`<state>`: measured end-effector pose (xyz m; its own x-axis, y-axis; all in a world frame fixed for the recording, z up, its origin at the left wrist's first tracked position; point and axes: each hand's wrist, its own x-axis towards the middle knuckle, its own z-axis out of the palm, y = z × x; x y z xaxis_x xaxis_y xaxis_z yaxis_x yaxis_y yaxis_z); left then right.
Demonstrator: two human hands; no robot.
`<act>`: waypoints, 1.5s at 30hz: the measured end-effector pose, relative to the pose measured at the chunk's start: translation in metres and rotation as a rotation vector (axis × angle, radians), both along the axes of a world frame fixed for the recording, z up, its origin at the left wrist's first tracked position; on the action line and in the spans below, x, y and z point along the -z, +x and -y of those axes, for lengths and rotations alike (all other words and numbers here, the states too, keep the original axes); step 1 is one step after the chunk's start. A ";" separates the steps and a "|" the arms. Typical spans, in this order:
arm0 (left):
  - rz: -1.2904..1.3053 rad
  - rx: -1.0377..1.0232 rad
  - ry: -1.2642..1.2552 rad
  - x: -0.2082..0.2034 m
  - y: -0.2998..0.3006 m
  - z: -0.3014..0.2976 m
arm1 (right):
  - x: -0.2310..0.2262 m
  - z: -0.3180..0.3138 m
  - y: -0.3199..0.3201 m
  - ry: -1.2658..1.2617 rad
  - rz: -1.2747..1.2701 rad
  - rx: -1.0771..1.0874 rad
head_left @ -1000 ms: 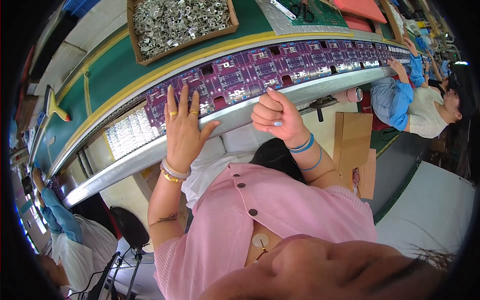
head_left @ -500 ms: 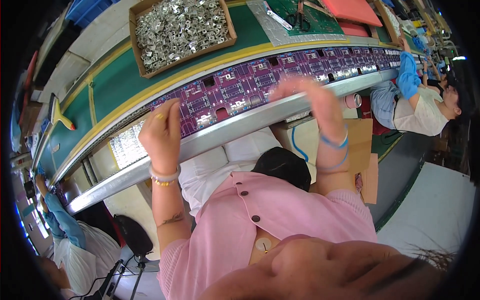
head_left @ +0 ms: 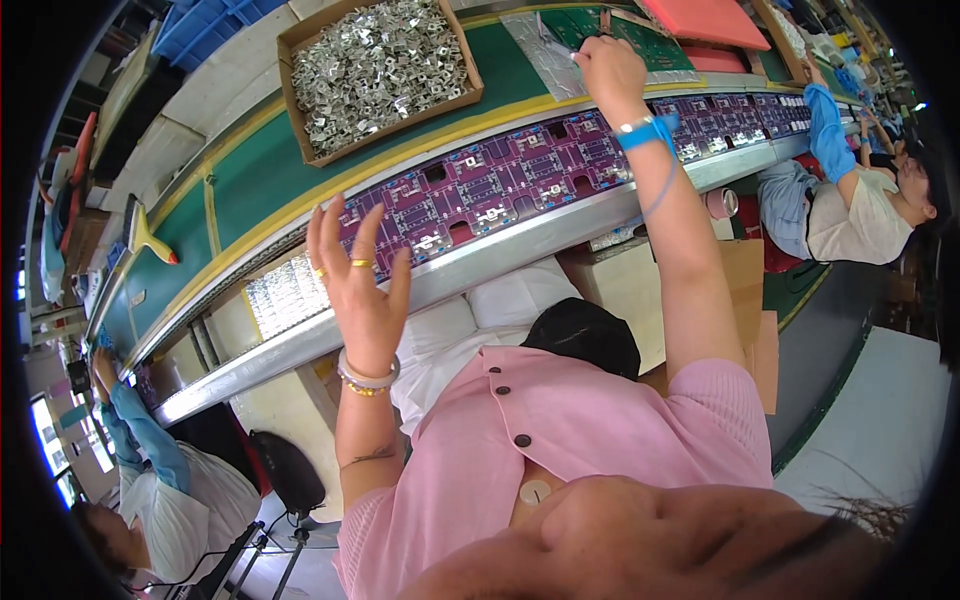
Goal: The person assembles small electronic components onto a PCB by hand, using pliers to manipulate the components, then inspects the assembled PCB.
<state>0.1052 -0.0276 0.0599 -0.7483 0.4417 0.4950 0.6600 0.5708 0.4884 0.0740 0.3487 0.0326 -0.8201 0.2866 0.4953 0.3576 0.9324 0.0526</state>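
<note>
My left hand [head_left: 362,285] hovers at the left end of the row of purple circuit boards [head_left: 480,178], palm down, fingers spread, holding nothing. It wears rings and a bracelet. My right arm reaches across the conveyor line. At its end my right hand [head_left: 612,78] is curled over a green board [head_left: 660,48] on a silvery sheet [head_left: 548,62]. The whitish cutter [head_left: 553,40] lies right by its fingertips, and the scissors are mostly hidden behind the hand. What the fingers grip, if anything, is hidden. A blue strap [head_left: 646,133] circles that wrist.
A cardboard box [head_left: 312,150] of small metal clips stands beyond the boards. A metal rail [head_left: 450,262] runs along the near side. Left lies a yellow-handled brush [head_left: 148,240]; right, a red foam slab [head_left: 708,22]. Co-workers sit at the left and right.
My right hand has moved from above the boards up and away to the cutter and scissors. My left hand has gone from pinched to spread. The view has shifted slightly.
</note>
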 end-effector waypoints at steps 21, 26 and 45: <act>1.452 0.596 0.279 0.020 0.081 -0.013 | 0.014 0.180 0.174 -1.942 -0.218 -0.573; 1.512 0.510 0.342 0.017 0.088 -0.013 | 0.018 0.185 0.177 -1.828 -0.194 -0.603; 0.982 0.448 0.143 0.006 0.093 -0.012 | 0.012 0.183 0.176 -0.762 -0.180 -0.726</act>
<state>0.1981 -0.0158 0.0539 -0.6306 0.7589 -0.1626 0.0790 0.2712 0.9593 0.2495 0.1653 0.0207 -0.8513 0.0438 0.5229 -0.3527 0.6901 -0.6320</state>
